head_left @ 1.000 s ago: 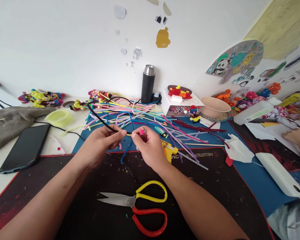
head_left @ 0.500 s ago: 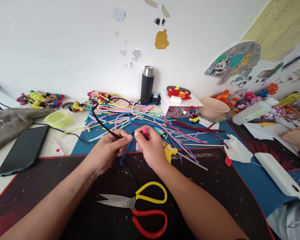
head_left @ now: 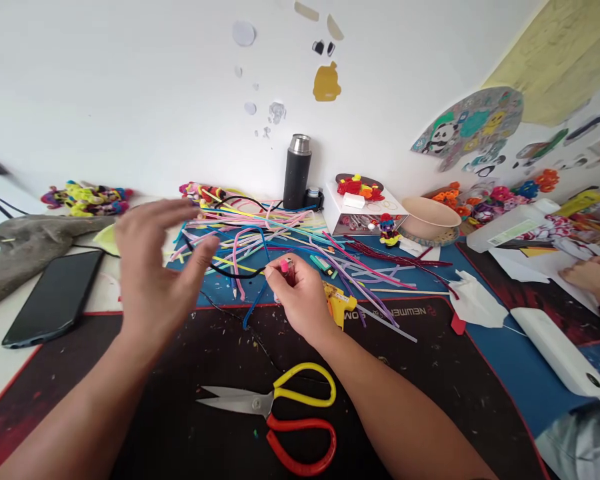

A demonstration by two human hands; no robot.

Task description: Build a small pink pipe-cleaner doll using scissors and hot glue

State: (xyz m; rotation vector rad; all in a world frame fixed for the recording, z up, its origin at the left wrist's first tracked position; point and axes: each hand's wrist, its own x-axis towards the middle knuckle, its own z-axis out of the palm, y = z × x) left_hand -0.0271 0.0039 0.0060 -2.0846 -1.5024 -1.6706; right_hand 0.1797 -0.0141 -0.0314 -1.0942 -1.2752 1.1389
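Note:
My right hand (head_left: 300, 290) is closed in a pinch on a black pipe cleaner (head_left: 235, 275), which curves out leftward from the fingertips. A bent blue pipe cleaner (head_left: 253, 310) also comes from beside these fingers. Among the fingers shows a small pink bit (head_left: 285, 266); the rest of that piece is hidden. My left hand (head_left: 155, 267), a little smeared by motion, is raised with thumb and fingers apart. It is close to the free end of the black pipe cleaner; whether they touch I cannot tell. Scissors (head_left: 257, 403) with yellow and red handles lie below the hands.
Loose colored pipe cleaners (head_left: 295, 233) cover the back. A yellow glue gun (head_left: 339, 305) lies right of my right hand. At the left is a phone (head_left: 53, 300). A black flask (head_left: 297, 175), white box (head_left: 360, 213) and bowl (head_left: 430, 217) stand behind. Another person's hand (head_left: 590, 273) is far right.
My left hand has let go of the black pipe cleaner, opened, and moved up and left. The black strand now hangs lower. My right hand keeps its pinch.

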